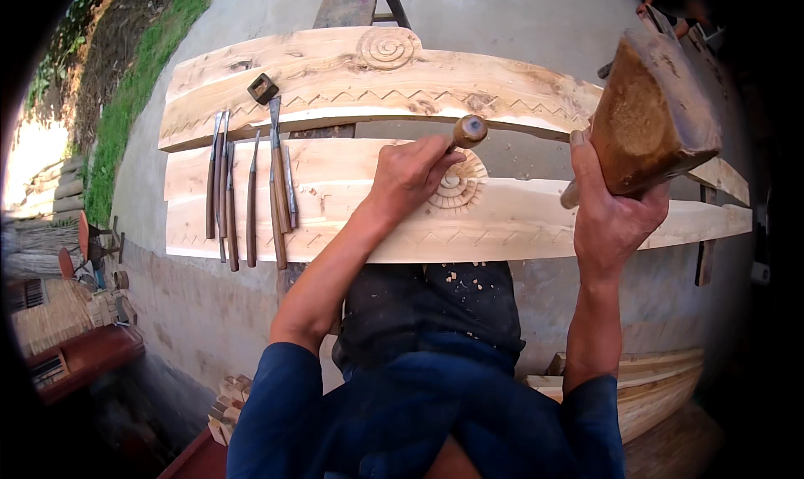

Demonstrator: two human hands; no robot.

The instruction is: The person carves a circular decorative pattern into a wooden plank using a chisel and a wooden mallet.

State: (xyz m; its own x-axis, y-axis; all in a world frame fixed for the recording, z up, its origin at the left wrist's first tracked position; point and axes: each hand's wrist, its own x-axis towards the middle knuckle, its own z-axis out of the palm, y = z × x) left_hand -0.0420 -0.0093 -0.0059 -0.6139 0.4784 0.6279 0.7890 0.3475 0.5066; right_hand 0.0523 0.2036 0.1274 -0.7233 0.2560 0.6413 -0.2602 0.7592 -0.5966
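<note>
My left hand [408,177] is closed around a chisel [471,131], its round wooden butt pointing up. The chisel stands over the carved round rosette on the near board [536,228]; its blade tip is hidden by my hand. Raised at the right, my right hand [615,219] grips a large wooden mallet [653,119], whose worn brown head is above my fingers. Several wooden-handled chisels [252,203] lie side by side at the near board's left. A carved spiral [389,48] and a zigzag line mark the far board [318,73].
A small dark square block [263,89] rests on the far board. The boards lie across a trestle [345,6]. Long timber [645,387] is stacked at lower right, short wood pieces [228,408] at lower left. Another person [674,6] is at upper right.
</note>
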